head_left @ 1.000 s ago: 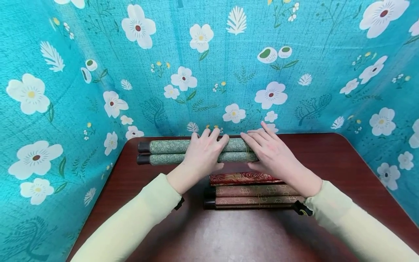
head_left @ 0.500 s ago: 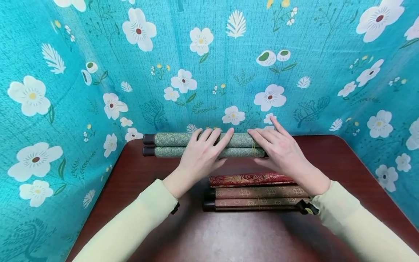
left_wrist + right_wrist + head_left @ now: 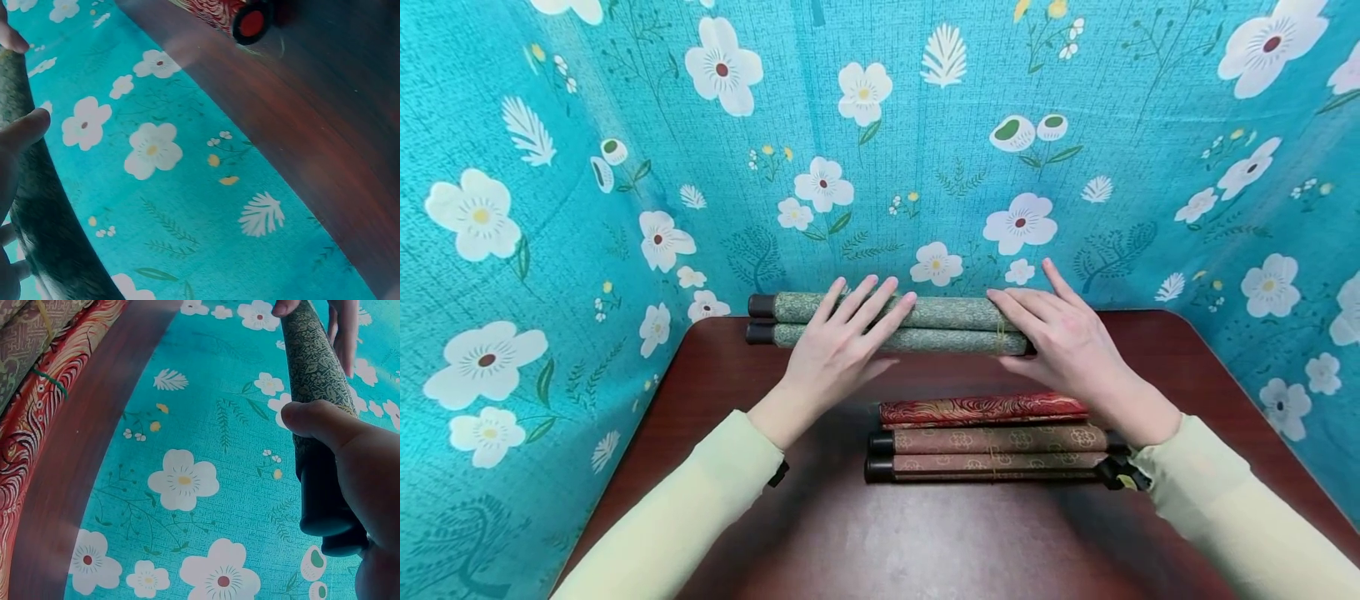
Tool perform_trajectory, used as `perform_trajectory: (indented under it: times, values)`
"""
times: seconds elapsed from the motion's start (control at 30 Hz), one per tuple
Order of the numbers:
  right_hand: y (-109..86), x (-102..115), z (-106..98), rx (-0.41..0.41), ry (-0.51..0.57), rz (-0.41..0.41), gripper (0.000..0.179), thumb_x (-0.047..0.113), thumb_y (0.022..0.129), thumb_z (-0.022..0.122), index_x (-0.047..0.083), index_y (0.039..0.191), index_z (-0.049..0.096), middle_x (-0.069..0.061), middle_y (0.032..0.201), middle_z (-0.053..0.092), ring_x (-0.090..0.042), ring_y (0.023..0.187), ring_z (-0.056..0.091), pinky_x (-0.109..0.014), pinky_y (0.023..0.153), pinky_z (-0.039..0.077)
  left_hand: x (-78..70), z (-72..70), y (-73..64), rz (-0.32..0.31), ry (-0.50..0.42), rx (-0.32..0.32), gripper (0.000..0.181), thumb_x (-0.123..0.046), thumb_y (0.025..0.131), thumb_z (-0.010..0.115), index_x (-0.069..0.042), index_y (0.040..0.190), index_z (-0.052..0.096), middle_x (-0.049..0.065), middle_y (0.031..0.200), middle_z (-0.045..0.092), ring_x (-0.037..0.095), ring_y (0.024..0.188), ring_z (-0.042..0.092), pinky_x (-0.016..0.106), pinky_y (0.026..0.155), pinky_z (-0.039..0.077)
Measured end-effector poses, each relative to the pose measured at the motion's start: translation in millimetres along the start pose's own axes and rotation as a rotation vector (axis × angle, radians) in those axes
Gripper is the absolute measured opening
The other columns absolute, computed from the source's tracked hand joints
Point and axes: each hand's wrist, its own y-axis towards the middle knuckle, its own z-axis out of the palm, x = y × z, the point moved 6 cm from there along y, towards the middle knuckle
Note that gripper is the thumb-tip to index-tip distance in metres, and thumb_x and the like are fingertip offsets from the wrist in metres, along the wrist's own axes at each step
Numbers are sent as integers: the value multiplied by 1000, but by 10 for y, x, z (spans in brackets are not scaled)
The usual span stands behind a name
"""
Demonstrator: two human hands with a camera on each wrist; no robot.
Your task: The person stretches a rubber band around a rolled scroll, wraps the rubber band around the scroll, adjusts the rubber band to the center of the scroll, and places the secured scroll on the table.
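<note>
A green brocade scroll (image 3: 958, 313), made of two parallel rolls with black end knobs, is held above the far part of the table. My left hand (image 3: 838, 342) holds it left of its middle, fingers spread over the top and thumb on the near side. At its right end, my right hand (image 3: 1071, 337) grips the rolls beside a thin yellowish tie; the index or another finger sticks up. The right wrist view shows my thumb (image 3: 322, 422) pressed on the scroll just above the black knobs (image 3: 325, 500). My right palm hides that end in the head view.
A red-and-gold patterned scroll (image 3: 981, 410) and a brown double-rolled scroll (image 3: 1000, 452) with black knobs lie side by side on the dark reddish-brown table (image 3: 940, 542). A turquoise flowered cloth (image 3: 880, 167) rises behind the table's far edge and at both sides.
The green scroll has shifted right and slightly up and away. My right hand moved with it; my left hand slid along it toward the left end, fingers spreading straighter.
</note>
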Motion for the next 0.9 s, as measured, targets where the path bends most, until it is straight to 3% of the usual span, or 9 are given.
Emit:
perform_trajectory:
  times: [0.33,0.57,0.9]
  values:
    - [-80,-66,-30,32,32,17,98,18,59,104,-4,144,62,-27,125,72,-46,107,72,-63,127,24,109,51,-81,-4,-49,11,93,-47,84,92,-18,161,50,14,156,58,33,140,58,52,122,40]
    - [-121,-106,-24,55,31,37,100,18,59,104,-3,146,61,-26,127,71,-45,109,71,-63,128,21,68,34,-45,22,-46,4,94,-43,81,95,-17,160,51,14,149,64,33,132,63,52,114,48]
    - [-121,-103,15,109,-15,67,101,18,60,103,-6,147,58,-26,127,70,-46,112,67,-61,129,19,23,36,-34,35,-54,-52,90,-38,79,97,-15,156,56,14,143,66,35,127,64,54,111,49]
